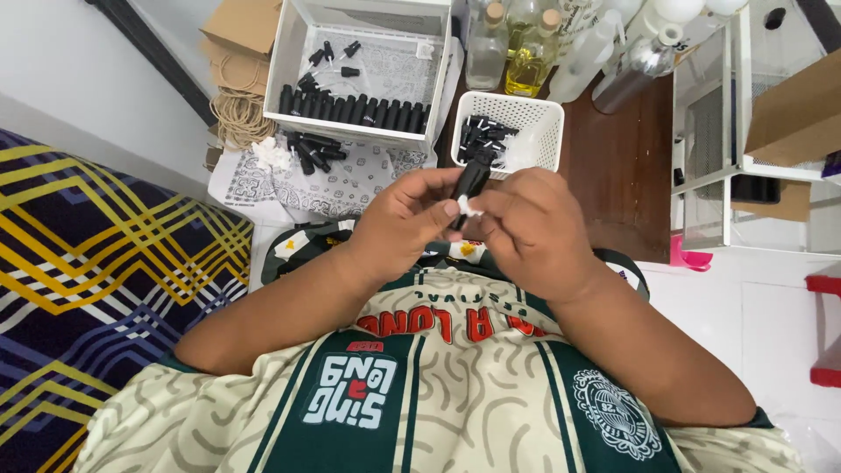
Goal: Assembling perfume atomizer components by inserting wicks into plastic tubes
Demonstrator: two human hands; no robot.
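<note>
I sit on a white tiled floor (pixel 771 307) in even, bright light. A dark brown wooden table (pixel 622 166) stands ahead of me. Left of the table runs a pale wall (pixel 61 79), and below that lies a navy mattress (pixel 96 289) with yellow and white zigzag lines. Right of the table stands a white wire shelf (pixel 736 105).

White perforated basket (pixel 539 118) of black caps, white box (pixel 289 70) (more caps inside), glass bottles (pixel 526 52), patterned blanket (pixel 105 263), cardboard (pixel 241 26)

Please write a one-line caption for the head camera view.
Both hands, left hand and right hand, hold a small black tube above a white basket.
</note>
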